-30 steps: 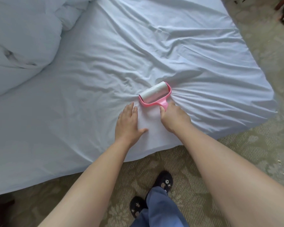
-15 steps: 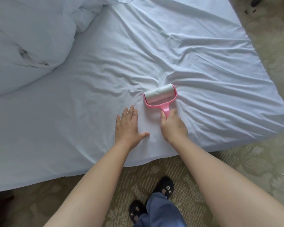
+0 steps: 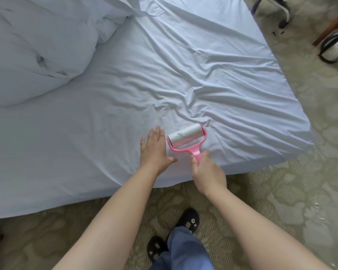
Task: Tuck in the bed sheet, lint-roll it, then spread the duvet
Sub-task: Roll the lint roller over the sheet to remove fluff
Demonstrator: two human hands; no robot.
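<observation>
Bed sheet (image 3: 125,90), pale blue, covers the whole mattress; heavy creases fan across its right half toward the near corner, left half lies smoother. Near edge hangs over the carpet (image 3: 281,191); whether it is tucked I cannot tell.

Duvet (image 3: 33,49) bunched in a heap at the far left of the bed, not yet spread.

Left hand (image 3: 154,151) flat on the sheet, fingers straight and close together, thumb out, pinning the fabric just beside the roller.

Right hand (image 3: 207,172) wrapped round the pink handle of the lint roller (image 3: 185,139); white drum rests on the sheet near the near edge, a torn or lifted patch showing on its paper.

Change over the last second: roller drawn back toward the person and now alongside the left hand's fingers instead of ahead of them; the crease bundle lies beyond the drum. Reads as a short back-stroke. Lint-rolling is under way, with much of the sheet probably still to cover.

No brand or writing legible on the roller. Black slippers (image 3: 189,221) carry small marks, unreadable.
</observation>
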